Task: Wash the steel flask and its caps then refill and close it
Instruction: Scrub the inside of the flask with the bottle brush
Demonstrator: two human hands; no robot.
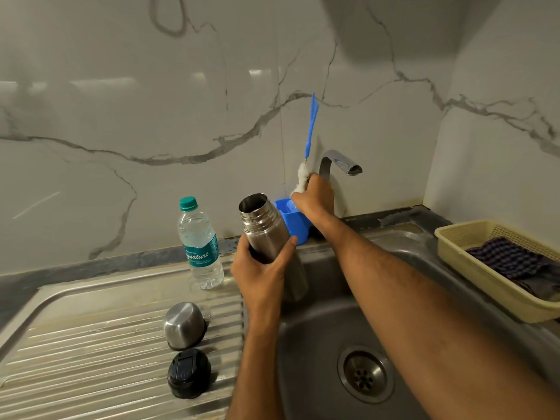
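Polished steel describes the flask (263, 230), uncapped and tilted, mouth toward eleven o'clock, held over the left edge of the sink (318, 338). We find the left hand (260, 268) wrapped round its mid-body, thumb on the right flank. The right hand (313, 197), at one o'clock from the flask, grips the white bristle end of a bottle brush (311, 128) whose blue handle stands upright, just above a blue holder (292, 218) and beside the tap (339, 163), which shows no water running. At seven o'clock from the flask, on the ribbed drainboard (91, 344), rest the steel cap (185, 325) and, nearer us, the black inner cap (189, 372), close together. A plastic water bottle (200, 244) stands at nine o'clock. We judge the flask rigid, moderately light when empty, and slippery once wet; the mid-body wrap is sound, and the threaded neck offers a firmer secondary hold
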